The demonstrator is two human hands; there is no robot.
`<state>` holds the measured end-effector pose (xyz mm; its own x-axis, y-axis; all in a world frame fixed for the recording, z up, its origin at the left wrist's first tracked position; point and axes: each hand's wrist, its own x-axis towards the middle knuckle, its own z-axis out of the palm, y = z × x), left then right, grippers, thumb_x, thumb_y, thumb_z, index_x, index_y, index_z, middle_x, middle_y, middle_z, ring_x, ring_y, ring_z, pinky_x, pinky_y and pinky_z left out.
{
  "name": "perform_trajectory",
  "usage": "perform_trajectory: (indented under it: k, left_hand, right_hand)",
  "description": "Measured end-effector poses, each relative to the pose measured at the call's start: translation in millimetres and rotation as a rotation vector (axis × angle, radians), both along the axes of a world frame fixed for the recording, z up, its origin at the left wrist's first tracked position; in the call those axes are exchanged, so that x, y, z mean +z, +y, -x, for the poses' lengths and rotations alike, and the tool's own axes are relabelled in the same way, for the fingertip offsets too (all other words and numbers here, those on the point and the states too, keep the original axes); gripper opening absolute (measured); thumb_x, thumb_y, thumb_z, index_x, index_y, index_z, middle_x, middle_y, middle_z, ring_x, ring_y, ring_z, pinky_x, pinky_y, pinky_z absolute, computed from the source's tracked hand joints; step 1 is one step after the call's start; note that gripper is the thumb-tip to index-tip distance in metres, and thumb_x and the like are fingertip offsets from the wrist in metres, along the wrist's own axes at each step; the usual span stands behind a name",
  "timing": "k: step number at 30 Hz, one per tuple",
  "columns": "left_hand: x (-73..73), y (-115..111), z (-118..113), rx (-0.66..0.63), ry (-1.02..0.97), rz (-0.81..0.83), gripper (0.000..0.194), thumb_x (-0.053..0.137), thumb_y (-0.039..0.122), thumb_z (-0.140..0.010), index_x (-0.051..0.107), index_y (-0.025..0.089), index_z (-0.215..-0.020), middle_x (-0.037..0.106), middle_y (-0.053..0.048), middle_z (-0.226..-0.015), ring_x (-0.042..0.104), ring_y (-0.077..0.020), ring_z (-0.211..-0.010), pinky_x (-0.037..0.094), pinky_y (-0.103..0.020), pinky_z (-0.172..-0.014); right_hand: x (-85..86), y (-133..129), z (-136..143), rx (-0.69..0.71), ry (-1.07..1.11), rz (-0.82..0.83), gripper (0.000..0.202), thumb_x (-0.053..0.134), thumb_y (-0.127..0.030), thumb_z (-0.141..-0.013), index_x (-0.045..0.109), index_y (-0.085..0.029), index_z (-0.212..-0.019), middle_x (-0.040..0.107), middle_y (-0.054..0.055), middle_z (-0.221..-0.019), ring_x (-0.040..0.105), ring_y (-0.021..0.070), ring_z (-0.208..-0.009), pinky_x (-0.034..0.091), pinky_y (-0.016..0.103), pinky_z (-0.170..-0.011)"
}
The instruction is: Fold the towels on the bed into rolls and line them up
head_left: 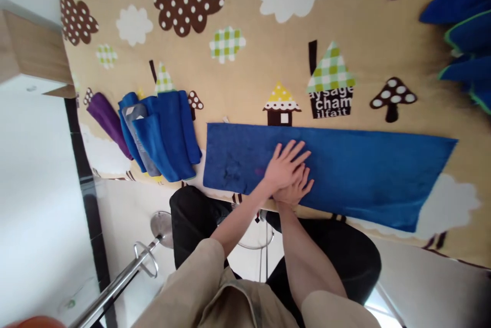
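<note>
A long blue cloth (pixel 368 169) lies flat near the table's front edge, its left part a darker blue. Both of my hands press on it left of its middle. My left hand (pixel 284 167) rests palm down with its fingers spread, partly over the other hand. Just below and to the right, my right hand (pixel 297 190) also lies flat, fingers apart, its upper part covered by the left. Neither hand grips the cloth.
Folded blue cloths (pixel 171 133), a grey cloth (pixel 143 133) and a purple cloth (pixel 109 123) lie to the left. More blue cloths with green edging (pixel 470 36) are at the far right. A patterned tablecloth (pixel 245 92) covers the table. A metal stand (pixel 118 287) is lower left.
</note>
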<state>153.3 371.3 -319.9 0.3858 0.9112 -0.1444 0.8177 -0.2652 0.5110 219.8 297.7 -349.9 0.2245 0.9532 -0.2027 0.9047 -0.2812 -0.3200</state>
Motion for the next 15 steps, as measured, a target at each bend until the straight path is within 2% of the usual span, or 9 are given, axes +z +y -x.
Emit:
perform_trajectory:
  k: [3,5,7,8,9,11,13,15]
  left_hand:
    - [-7.8,9.7,96.1,0.197,0.108,-0.011,0.056,0.036,0.040,-0.107,0.045,0.027,-0.161,0.024,-0.005,-0.174,0.009,-0.0296,-0.165,0.002,-0.063,-0.133]
    - [-9.7,24.1,163.3,0.346,0.179,0.002,0.059,0.036,0.043,-0.107,0.043,0.022,-0.162,0.022,-0.009,-0.174,0.009,-0.0301,-0.165,0.002,-0.062,-0.133]
    - [-8.4,41.8,216.0,0.392,0.213,0.013,0.060,0.032,0.042,-0.107,0.041,0.020,-0.163,0.022,-0.010,-0.174,0.009,-0.0274,-0.165,0.002,-0.058,-0.134]
    - [-6.3,49.2,233.4,0.381,0.217,0.019,0.061,0.030,0.042,-0.108,0.040,0.019,-0.163,0.021,-0.010,-0.174,0.009,-0.0258,-0.165,0.003,-0.055,-0.134]
    - [-3.4,54.2,243.6,0.374,0.217,0.022,0.061,0.028,0.041,-0.108,0.040,0.018,-0.163,0.020,-0.010,-0.175,0.009,-0.0251,-0.165,0.003,-0.054,-0.135]
    - [4.7,52.3,242.5,0.386,0.216,0.000,0.062,0.026,0.041,-0.109,0.037,0.016,-0.164,0.016,-0.011,-0.175,0.006,-0.0247,-0.165,0.003,-0.054,-0.135]
    - [13.2,30.6,220.3,0.431,0.223,-0.040,0.062,0.025,0.040,-0.109,0.035,0.015,-0.165,0.013,-0.011,-0.176,0.001,-0.0251,-0.165,0.004,-0.056,-0.135]
    - [18.1,-8.6,194.6,0.426,0.225,-0.039,0.060,0.027,0.038,-0.109,0.037,0.017,-0.164,0.014,-0.010,-0.176,0.000,-0.0254,-0.165,0.006,-0.056,-0.135]
  right_hand:
    - [-0.4,-17.5,-1.8,0.013,-0.017,-0.072,0.062,0.043,-0.032,-0.094,0.054,-0.016,-0.152,0.047,0.021,-0.159,0.035,0.0371,-0.155,0.027,0.074,-0.119]
    - [-2.0,-20.8,-2.7,0.027,-0.021,-0.089,0.063,0.044,-0.031,-0.092,0.054,-0.016,-0.153,0.045,0.021,-0.160,0.034,0.0366,-0.155,0.028,0.073,-0.119]
    - [-3.0,-19.5,-3.1,0.033,-0.019,-0.095,0.065,0.045,-0.029,-0.091,0.053,-0.016,-0.153,0.043,0.021,-0.162,0.034,0.0368,-0.155,0.029,0.072,-0.119]
    - [-3.1,-18.4,-3.1,0.033,-0.019,-0.099,0.065,0.046,-0.029,-0.090,0.053,-0.016,-0.153,0.043,0.021,-0.162,0.034,0.0368,-0.155,0.029,0.072,-0.119]
    - [-3.0,-17.5,-2.9,0.032,-0.021,-0.101,0.065,0.045,-0.029,-0.090,0.053,-0.016,-0.154,0.042,0.021,-0.163,0.033,0.0366,-0.155,0.029,0.071,-0.119]
    - [-1.9,-16.4,-2.5,0.028,-0.030,-0.099,0.065,0.045,-0.029,-0.090,0.053,-0.016,-0.154,0.042,0.020,-0.163,0.033,0.0357,-0.156,0.028,0.070,-0.120]
    - [-0.4,-16.2,-2.2,0.028,-0.035,-0.086,0.064,0.044,-0.030,-0.091,0.054,-0.015,-0.153,0.042,0.019,-0.163,0.032,0.0351,-0.156,0.027,0.069,-0.121]
    - [1.2,-15.9,-2.0,0.027,-0.028,-0.071,0.063,0.043,-0.030,-0.092,0.054,-0.015,-0.152,0.042,0.020,-0.163,0.033,0.0354,-0.156,0.026,0.069,-0.121]
